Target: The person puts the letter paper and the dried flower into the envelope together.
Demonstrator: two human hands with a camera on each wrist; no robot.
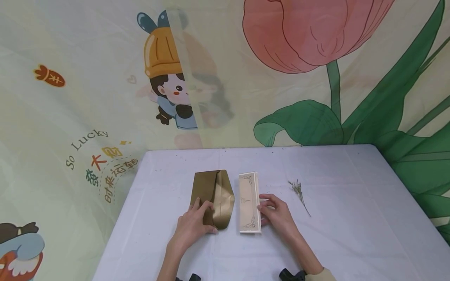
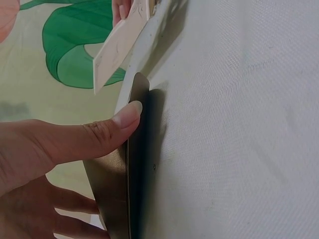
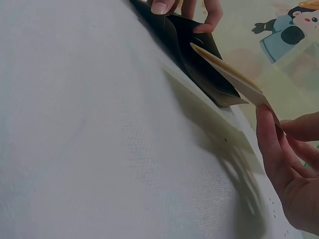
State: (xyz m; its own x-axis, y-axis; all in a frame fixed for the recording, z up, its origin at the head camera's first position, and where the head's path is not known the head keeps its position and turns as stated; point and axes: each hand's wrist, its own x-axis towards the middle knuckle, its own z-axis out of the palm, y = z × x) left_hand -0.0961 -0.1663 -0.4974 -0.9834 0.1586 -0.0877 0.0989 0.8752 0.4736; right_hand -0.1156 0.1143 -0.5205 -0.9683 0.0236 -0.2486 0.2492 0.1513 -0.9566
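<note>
A gold-brown envelope lies on the table with its pale, shiny flap folded out to the right. My left hand holds it at the near end, thumb along the edge and fingers spread over the top. Just right of the flap is a cream folded card with scrollwork corners. My right hand pinches the card's right edge between thumb and fingers. In the right wrist view the card is raised off the cloth, tilted, its far edge close to the envelope's gaping mouth.
A small dried flower sprig lies to the right of my right hand. White cloth covers the table. Behind it hangs a printed curtain with a tulip and cartoon figures. Dark wrist straps show at the bottom.
</note>
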